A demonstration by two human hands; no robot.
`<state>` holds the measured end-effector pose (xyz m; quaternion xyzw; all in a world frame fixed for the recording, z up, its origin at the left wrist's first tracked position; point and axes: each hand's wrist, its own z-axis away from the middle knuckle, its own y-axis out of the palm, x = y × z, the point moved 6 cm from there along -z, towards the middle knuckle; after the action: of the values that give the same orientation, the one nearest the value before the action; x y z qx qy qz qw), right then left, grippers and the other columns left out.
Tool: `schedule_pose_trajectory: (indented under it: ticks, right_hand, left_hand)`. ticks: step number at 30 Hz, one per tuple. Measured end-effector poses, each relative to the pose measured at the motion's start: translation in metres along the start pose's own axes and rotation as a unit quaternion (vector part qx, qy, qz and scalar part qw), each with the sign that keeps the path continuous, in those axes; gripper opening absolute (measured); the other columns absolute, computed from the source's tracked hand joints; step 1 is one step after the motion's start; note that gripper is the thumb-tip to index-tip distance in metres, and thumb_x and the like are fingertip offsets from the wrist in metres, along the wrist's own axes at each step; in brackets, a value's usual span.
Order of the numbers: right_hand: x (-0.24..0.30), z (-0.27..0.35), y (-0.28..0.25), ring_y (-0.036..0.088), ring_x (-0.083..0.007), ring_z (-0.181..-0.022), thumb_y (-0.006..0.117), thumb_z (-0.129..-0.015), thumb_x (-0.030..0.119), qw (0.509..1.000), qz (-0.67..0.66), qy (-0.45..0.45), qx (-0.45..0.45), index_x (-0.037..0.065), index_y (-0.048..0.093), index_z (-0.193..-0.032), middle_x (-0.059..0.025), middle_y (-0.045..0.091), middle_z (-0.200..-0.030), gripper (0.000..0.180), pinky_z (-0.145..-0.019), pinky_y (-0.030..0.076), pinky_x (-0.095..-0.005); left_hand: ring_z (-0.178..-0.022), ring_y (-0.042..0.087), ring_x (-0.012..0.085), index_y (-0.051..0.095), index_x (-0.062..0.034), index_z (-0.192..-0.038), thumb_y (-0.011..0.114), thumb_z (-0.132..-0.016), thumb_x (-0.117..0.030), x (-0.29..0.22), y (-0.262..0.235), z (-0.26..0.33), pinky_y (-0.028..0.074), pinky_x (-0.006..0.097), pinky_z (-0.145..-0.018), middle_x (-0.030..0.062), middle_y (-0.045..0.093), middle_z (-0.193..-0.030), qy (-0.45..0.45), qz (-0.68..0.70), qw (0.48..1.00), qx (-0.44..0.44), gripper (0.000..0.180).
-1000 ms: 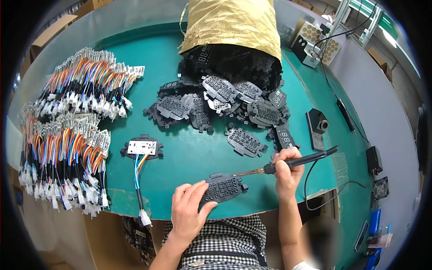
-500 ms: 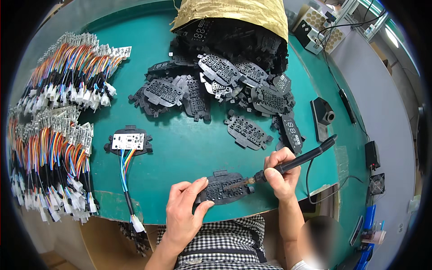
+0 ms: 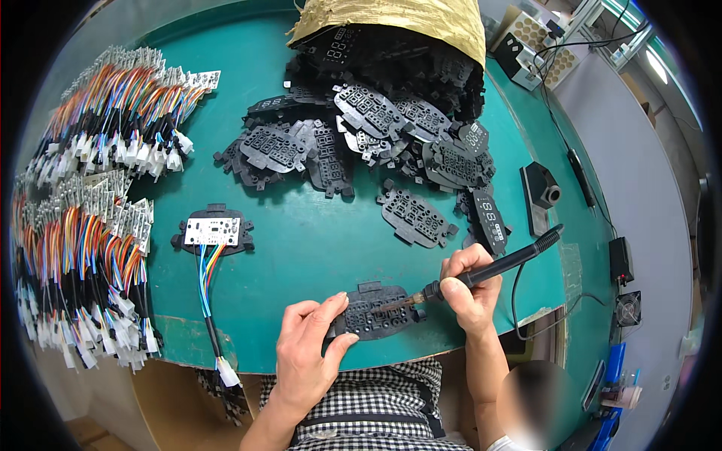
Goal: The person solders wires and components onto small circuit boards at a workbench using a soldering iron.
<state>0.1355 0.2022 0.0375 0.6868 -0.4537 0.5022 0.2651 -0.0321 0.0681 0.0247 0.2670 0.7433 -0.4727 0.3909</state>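
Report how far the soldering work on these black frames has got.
Done, by the look of it: one frame with a white board and coloured wires lies aside. In hand: the left hand steadies a black frame while the right hand puts the soldering iron to it. Left: the frame pile and wire bundles.

Bright even light; sharp centre; fisheye-bent, dark rim

We see a teal bench (image 3: 316,240). Along its left edge lie bundles of coloured wire harnesses (image 3: 83,225). At the far edge a tan sack (image 3: 398,19) spills black plastic frames (image 3: 361,135) toward the middle. One wired board assembly (image 3: 214,231) lies left of centre, a black frame (image 3: 372,316) at the near edge.
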Motion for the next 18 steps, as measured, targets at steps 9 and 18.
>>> schedule_pose_trajectory:
  ticks: [9,18]
  right_hand:
    - [-0.0029,0.0008,-0.0018,0.04,-0.0041,-0.055,0.063,-0.069,0.003,0.998,-0.046,0.043,-0.018,0.004,0.048,-0.074,0.0021,0.047,-0.065,0.016,-0.049,0.032,-0.0189]
    - [0.0013,-0.0001,0.0004,0.033,-0.0072,-0.046,0.06,-0.072,0.012,1.0,0.0,0.007,0.01,0.004,0.039,-0.071,0.0004,0.038,-0.056,0.022,-0.043,0.026,-0.0225]
  left_hand:
    - [-0.095,0.056,0.0204,0.055,-0.0037,-0.111,0.073,-0.06,0.0,-0.0006,0.0005,-0.0003,0.045,0.03,-0.079,0.0114,0.063,-0.098,0.006,-0.006,1.0,0.002,0.054]
    - [-0.095,0.056,0.0204,0.055,-0.0037,-0.111,0.073,-0.059,0.0,-0.0008,0.0,-0.0002,0.044,0.03,-0.08,0.0111,0.064,-0.098,0.01,-0.009,1.0,0.0,0.055]
